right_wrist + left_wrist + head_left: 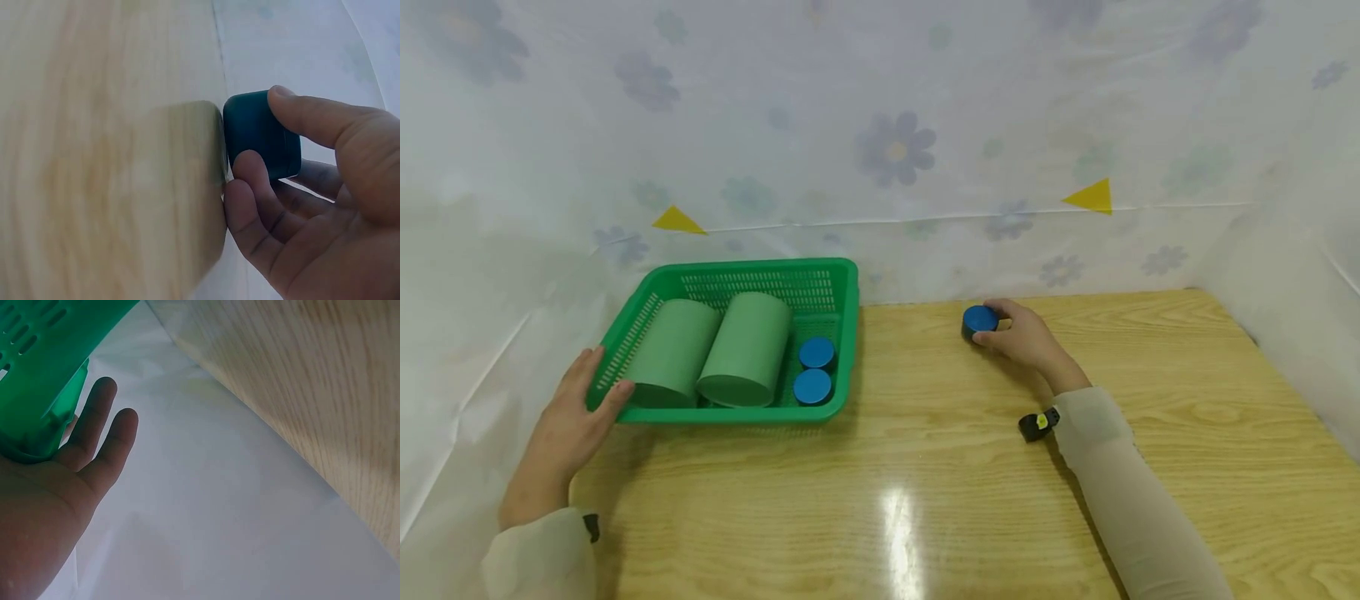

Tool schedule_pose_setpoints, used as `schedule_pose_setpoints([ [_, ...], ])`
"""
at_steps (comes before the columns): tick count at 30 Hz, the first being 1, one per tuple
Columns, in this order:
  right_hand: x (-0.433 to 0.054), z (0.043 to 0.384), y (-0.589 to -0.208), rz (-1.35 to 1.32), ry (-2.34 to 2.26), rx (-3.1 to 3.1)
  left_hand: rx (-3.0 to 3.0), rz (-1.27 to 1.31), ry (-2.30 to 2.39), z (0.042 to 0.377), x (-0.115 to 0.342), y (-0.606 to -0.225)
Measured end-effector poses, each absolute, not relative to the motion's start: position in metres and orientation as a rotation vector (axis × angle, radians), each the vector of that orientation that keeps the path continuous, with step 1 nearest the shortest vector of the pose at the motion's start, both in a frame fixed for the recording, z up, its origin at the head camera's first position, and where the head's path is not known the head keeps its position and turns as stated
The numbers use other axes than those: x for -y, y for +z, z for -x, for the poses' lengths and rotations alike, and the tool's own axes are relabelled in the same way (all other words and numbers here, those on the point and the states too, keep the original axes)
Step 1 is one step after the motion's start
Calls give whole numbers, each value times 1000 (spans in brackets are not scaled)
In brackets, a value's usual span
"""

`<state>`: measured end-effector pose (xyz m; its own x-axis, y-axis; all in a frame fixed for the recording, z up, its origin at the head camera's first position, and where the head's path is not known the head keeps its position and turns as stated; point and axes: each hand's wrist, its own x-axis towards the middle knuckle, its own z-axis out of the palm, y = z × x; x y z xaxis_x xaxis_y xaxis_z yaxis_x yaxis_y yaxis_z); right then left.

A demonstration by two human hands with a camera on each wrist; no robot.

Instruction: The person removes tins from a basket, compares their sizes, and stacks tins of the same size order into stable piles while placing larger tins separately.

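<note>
On the right side of the wooden table [925, 467], my right hand [1024, 337] pinches a small, low round container with a blue top [980, 318] between thumb and fingers. In the right wrist view the container's dark teal side [253, 134] shows, right at the table surface. At the left, my left hand [568, 425] grips the rim of a green plastic basket [842, 333], its thumb over the edge and fingers along the outside. Two of its fingers [115, 434] stretch free of the basket in the left wrist view.
Inside the basket lie two large light-green cylinders, one on the left [673, 350] and one in the middle [748, 342]. Beside them are two blue-topped round containers, the rear one [817, 353] and the front one [812, 387]. A flowered white sheet [820, 167] hangs behind the table.
</note>
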<state>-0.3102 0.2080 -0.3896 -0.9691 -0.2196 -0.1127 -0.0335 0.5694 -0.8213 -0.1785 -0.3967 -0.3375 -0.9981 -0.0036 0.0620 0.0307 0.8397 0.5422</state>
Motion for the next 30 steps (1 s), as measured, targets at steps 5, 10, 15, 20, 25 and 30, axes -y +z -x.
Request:
schedule_pose_setpoints([
  [5,-207,310,-389,219,-1329,-2599,2961,10,-874,177,397,-337],
  [10,-206,311,-388,227,-1329,-2590,2959,1,-879,176,398,-336],
  [15,-205,313,-389,232,-1315,-2594,2959,-4,-884,175,398,-336],
  [20,-204,312,-385,237,-1308,-2585,2966,-7,-883,176,397,-336],
  [25,-206,309,-377,240,-1333,-2619,2956,-7,-877,179,397,-336],
  [30,-206,306,-370,234,-1356,-2663,2958,-7,-873,181,396,-335],
])
